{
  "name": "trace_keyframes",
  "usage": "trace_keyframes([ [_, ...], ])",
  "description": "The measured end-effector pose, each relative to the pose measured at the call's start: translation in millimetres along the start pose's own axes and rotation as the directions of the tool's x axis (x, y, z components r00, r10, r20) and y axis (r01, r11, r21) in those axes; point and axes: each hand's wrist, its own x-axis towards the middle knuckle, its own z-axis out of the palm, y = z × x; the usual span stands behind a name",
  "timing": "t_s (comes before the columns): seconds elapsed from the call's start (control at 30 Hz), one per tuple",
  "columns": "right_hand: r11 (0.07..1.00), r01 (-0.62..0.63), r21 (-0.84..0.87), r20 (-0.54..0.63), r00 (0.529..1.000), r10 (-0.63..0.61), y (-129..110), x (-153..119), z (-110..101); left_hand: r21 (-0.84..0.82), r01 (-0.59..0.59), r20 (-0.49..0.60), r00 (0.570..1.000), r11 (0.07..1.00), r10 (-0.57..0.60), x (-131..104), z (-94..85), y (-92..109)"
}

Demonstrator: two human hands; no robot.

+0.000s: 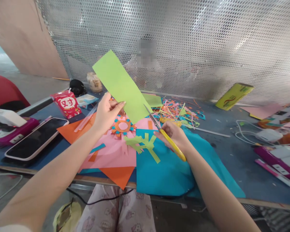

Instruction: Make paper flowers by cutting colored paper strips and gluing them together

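Observation:
My left hand (111, 111) pinches a long strip of light green paper (123, 85) by its lower left edge, thumb on the near face. Yellow-handled scissors (170, 141) are in my right hand (175, 135), their blades at the strip's lower right end; whether they have cut into it I cannot tell. Below lie cut green paper pieces (148, 146) on a blue sheet (164, 175). Left of these, a paper flower (122, 126) with an orange ring and pink centre rests on pink paper (120, 158).
A heap of thin paper scraps (176, 111) lies behind the scissors. At left are a phone (36, 138), a red packet (66, 103) and a purple power strip (16, 132). A yellow roll (234, 96), white cables and another purple strip (277, 164) are at right. Perforated metal (183, 48) stands behind.

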Motion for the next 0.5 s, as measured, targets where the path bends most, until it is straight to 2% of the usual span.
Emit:
trace_keyframes([
  [0.3,0.999,0.026,-0.031,-0.019,0.999,-0.027,3.6,2.3,0.9,0.009,0.042,-0.001,0.999,0.999,-0.042,0.1,0.8,-0.4],
  [0.5,0.999,0.040,-0.003,-0.030,0.999,-0.040,4.9,3.8,1.9,-0.032,0.071,0.052,0.996,0.997,-0.069,-0.7,3.1,-2.4],
])
